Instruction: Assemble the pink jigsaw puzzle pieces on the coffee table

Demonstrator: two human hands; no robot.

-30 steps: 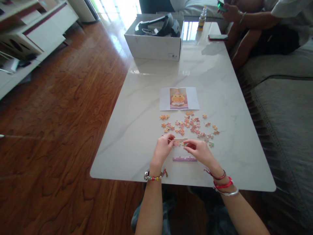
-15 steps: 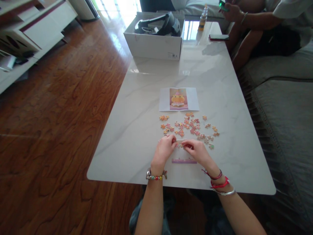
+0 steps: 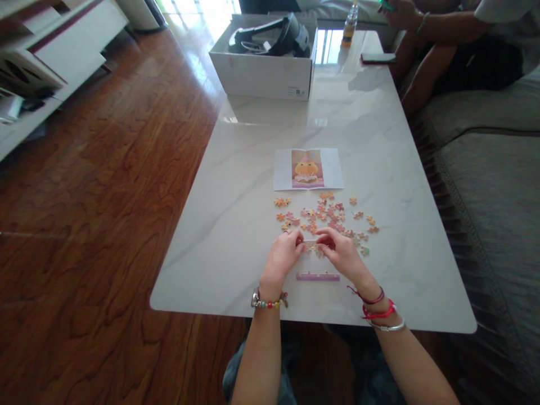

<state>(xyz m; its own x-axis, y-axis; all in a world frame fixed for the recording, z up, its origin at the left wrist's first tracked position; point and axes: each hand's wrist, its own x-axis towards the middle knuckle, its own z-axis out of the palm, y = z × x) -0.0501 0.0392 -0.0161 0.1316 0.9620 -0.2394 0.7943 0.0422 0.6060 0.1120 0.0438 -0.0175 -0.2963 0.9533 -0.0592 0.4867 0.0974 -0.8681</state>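
Observation:
A short row of pale jigsaw pieces (image 3: 311,246) lies between my two hands over the near part of the table. My left hand (image 3: 283,256) is closed in a pinch at the row's left end, its fingertips curled over the pieces. At the right end my right hand (image 3: 341,257) grips with thumb and forefinger, the forefinger arched above the thumb; the exact contact is partly hidden. Nearer to me, a joined purple strip of jigsaw pieces (image 3: 318,277) rests flat. Loose orange and pink jigsaw pieces (image 3: 324,211) are scattered just beyond my hands.
Past the pieces lies a reference picture sheet (image 3: 307,169). A white box (image 3: 265,73) with a headset (image 3: 274,40) stands at the far end, near a bottle (image 3: 349,27) and a phone (image 3: 378,58). A person (image 3: 447,34) sits on the sofa (image 3: 489,169) at right.
My right forefinger has risen and spread from the thumb, and that hand has shifted slightly right. My left hand stays nearly still. The view has tilted a little.

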